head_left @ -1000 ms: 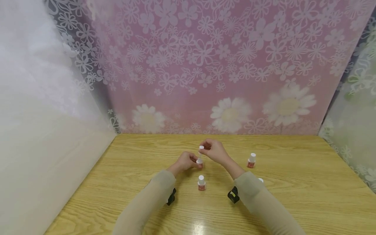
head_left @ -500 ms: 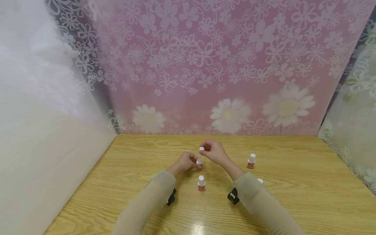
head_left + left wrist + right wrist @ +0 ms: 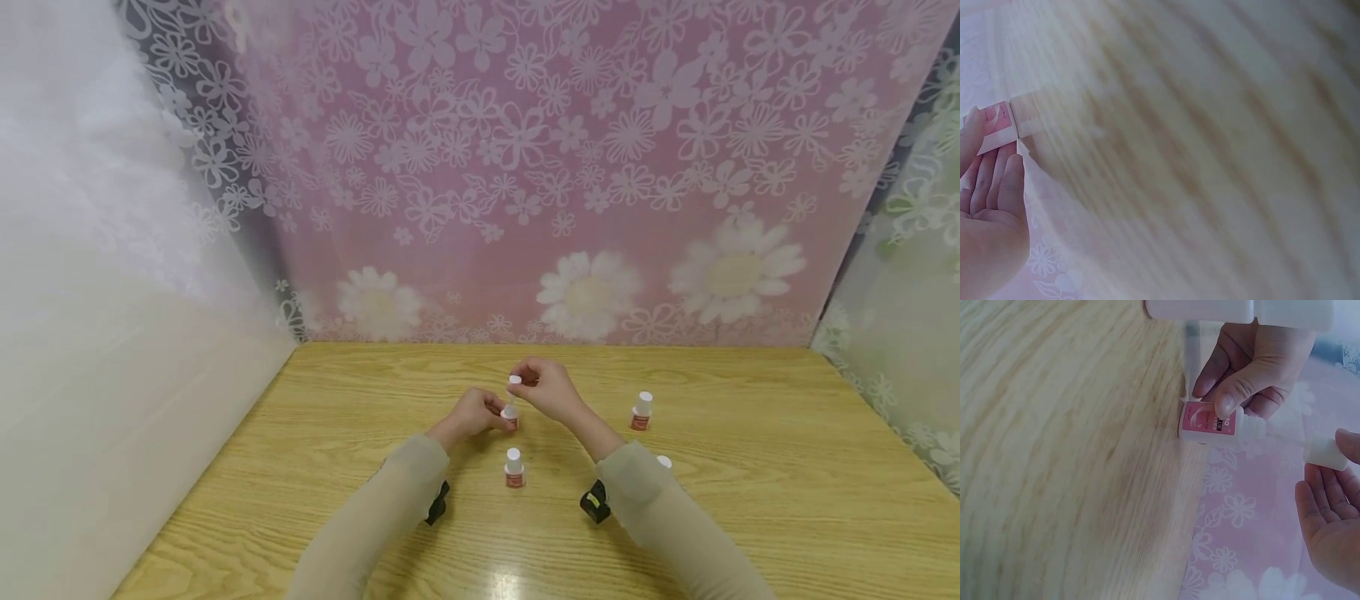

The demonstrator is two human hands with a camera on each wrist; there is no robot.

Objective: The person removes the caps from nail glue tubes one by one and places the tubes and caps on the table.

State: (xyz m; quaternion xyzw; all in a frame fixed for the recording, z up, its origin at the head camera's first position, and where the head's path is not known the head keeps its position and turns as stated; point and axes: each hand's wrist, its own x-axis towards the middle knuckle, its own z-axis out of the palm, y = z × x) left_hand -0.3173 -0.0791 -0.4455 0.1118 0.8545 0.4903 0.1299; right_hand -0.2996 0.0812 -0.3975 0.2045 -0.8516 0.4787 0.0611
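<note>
the person's left hand [image 3: 476, 410] is pinching a small white plastic bottle with a red label [image 3: 510, 419] between thumb and fingers, and the bottle is standing upright on the yellowish wood-grain table [image 3: 375, 517]. the right hand [image 3: 551, 388] is gripping a small white plastic cap [image 3: 514, 381] by its sides, holding it just above the bottle, off the neck. a thin translucent rod [image 3: 1288, 439] is running from the cap down toward the bottle's opening; whether its tip is sitting inside the neck, i cannot tell. the two hands are staying apart, the right one being higher and the left one lower.

a second capped bottle of the same white and red kind [image 3: 514, 470] is standing upright nearer the person, between the forearms. a third capped bottle [image 3: 641, 412] is standing well off to the right, and the white top of another bottle [image 3: 664, 461] is showing from behind the beige right sleeve [image 3: 652, 492]. black devices [image 3: 596, 502] are sitting at both wrists. behind the table a pink curtain with white flowers [image 3: 480, 208] is hanging.
</note>
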